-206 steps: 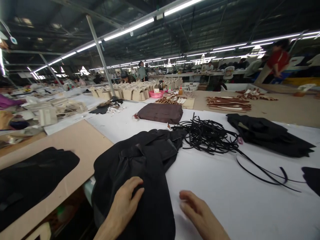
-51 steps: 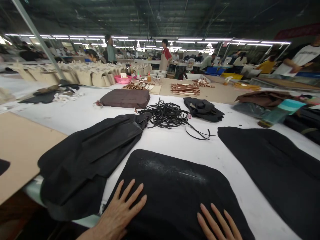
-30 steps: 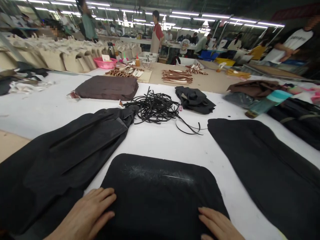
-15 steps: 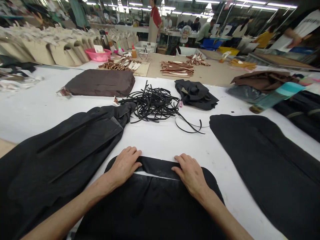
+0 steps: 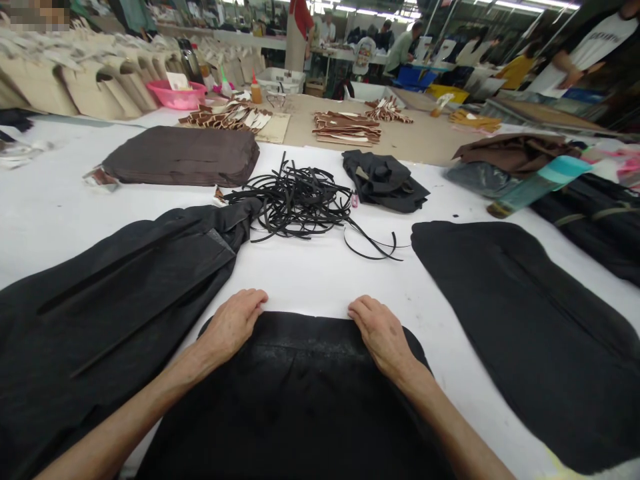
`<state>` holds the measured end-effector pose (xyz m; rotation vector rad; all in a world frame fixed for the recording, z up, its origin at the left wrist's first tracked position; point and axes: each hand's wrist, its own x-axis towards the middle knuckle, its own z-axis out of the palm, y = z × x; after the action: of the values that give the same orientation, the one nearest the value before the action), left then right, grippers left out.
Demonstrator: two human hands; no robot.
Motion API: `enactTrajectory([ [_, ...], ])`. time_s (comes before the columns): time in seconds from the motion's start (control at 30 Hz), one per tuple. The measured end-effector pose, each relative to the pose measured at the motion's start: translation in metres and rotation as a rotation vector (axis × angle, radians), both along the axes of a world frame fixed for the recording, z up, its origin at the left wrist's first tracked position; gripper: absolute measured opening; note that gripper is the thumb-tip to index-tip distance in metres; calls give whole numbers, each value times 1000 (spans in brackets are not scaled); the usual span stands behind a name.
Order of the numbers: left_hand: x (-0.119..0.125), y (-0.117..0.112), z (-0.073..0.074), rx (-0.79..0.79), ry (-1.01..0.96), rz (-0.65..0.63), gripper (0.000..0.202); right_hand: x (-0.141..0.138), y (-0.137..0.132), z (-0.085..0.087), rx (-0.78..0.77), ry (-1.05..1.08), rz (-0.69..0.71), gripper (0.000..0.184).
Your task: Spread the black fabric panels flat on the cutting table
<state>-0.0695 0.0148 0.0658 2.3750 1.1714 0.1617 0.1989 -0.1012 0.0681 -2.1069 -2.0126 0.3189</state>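
Black fabric panel [image 5: 300, 420] at the near edge of the white-topped desk [image 5: 305, 283], centred before the person; far corners rounded, lower part running out of frame. A faint pale, dusty band crosses it just short of its far edge. Both hands are on the panel, palms down, fingers close together and loosely bent: left hand [image 5: 235, 323] over its far left corner, right hand [image 5: 377, 333] over its far right, fingertips at the far edge. Whether either pinches the material or only rests on it cannot be told. Toward the desk's near left corner, beside the left forearm: folded black cloth [image 5: 135, 287], creased. Toward the right edge, apart from the right hand: dark panel [image 5: 525, 320], lying flat. Farther in, beyond the hands: tangle of black strips [image 5: 305, 203], a few loose ends trailing right. Left of the tangle, brown stack [image 5: 185, 157]; right of it, crumpled black cloth [image 5: 387, 183]. Near the right edge, bottle [image 5: 525, 193] with turquoise lid, leaning in view; standing or lying unclear. Past the desk's far edge, tan surface [image 5: 415, 137] carrying brown strips [image 5: 345, 127]; pink basin [image 5: 177, 97] farther left.
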Motion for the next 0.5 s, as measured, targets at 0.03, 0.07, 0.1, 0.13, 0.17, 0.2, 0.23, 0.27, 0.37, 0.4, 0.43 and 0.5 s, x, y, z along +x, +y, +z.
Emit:
enactTrajectory([
  [0.03,-6,1,-1,1,-3,8,22,6,-3,1,-14,22,-4,23],
  [0.07,-13,2,-2,3,-4,17,26,13,-7,3,-34,51,-7,23],
  [0.1,-21,4,-3,3,-2,31,29,21,-12,5,-60,81,-17,22],
  [0.13,-30,6,-5,0,5,52,31,30,-18,6,-91,109,-35,22],
  [0.17,-40,8,-6,-4,15,78,35,39,-24,8,-123,133,-63,21],
  [0.2,-50,9,-7,-17,33,116,38,47,-30,10,-154,154,-101,21],
  [0.23,-59,11,-7,-41,53,145,42,55,-36,11,-181,172,-151,22],
  [0.27,-66,13,-7,-72,69,182,46,62,-41,12,-207,189,-209,23],
  [0.37,-77,15,-3,-217,132,233,49,74,-51,14,-284,295,-362,25],
  [0.4,-78,15,-1,-254,156,233,49,75,-53,14,-303,348,-394,28],
  [0.43,-78,14,0,-273,180,234,49,76,-53,14,-316,402,-412,30],
  [0.5,-77,14,0,-284,212,248,52,74,-53,14,-338,475,-414,32],
])
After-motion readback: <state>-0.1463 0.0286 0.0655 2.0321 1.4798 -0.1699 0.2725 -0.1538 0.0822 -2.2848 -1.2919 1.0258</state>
